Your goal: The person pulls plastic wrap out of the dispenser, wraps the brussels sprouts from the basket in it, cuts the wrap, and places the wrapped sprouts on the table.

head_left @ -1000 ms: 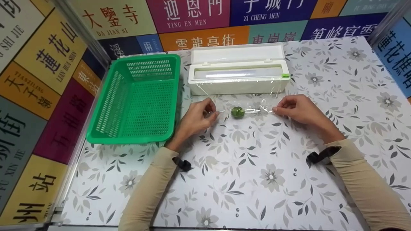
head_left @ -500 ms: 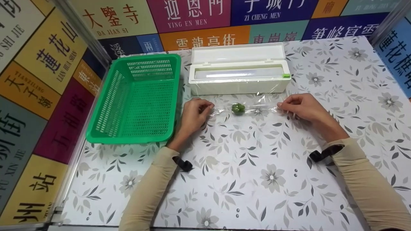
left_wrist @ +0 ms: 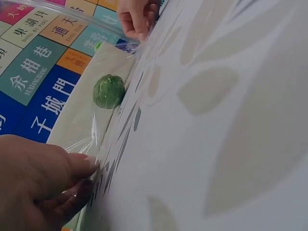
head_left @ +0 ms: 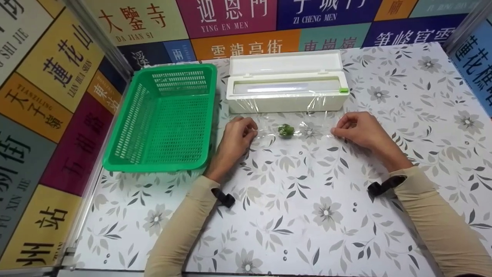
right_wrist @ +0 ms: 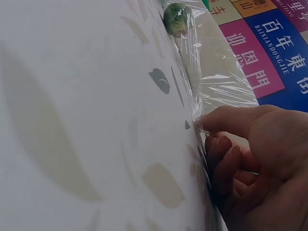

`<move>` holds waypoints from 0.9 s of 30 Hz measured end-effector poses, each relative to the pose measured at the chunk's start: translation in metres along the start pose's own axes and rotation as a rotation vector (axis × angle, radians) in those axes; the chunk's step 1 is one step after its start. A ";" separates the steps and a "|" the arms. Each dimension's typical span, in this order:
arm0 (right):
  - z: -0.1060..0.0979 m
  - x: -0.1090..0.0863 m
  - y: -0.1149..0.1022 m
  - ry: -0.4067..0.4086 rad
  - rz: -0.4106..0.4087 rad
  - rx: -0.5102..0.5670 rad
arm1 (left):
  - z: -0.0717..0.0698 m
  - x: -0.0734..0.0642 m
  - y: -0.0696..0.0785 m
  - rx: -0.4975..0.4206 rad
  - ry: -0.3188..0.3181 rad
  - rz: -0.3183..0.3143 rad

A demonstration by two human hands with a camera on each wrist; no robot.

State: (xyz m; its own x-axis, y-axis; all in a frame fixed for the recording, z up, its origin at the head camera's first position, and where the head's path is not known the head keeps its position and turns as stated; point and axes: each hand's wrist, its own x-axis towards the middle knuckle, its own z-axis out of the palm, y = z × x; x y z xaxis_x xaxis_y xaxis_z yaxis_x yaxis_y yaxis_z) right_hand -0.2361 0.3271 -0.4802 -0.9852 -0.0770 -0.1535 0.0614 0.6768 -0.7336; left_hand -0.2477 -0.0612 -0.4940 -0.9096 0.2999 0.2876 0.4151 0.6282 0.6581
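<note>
pinching near edge of clear film (left_wrist: pixel 94 132) at left with left hand (head_left: pixel 236 134), thumb against fingers; pinching it likewise at right with right hand (head_left: pixel 358 129). between hands, in front of white box (head_left: pixel 288 104): small green vegetable (head_left: pixel 285 130), seemingly covered by film. best handled, probably, by pulling both ends evenly, folding slowly without letting vegetable roll sideways, smoothing wrinkles, and not yanking film against box.
</note>
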 end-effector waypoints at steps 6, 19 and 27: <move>0.003 -0.004 0.002 -0.008 -0.109 0.002 | 0.002 0.000 0.000 -0.060 0.035 0.003; -0.001 -0.005 -0.007 -0.085 -0.122 -0.086 | -0.001 0.005 -0.008 -0.473 0.179 -0.220; -0.006 -0.008 -0.006 -0.101 -0.114 -0.078 | -0.001 0.005 -0.005 -0.502 0.272 -0.260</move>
State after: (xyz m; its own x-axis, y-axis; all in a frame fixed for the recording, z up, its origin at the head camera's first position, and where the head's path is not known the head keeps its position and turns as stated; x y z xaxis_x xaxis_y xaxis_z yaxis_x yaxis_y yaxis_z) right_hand -0.2298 0.3283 -0.4703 -0.9636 -0.2271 -0.1409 -0.0663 0.7137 -0.6973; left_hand -0.2544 -0.0633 -0.4954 -0.9789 -0.0529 0.1976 0.1813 0.2227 0.9579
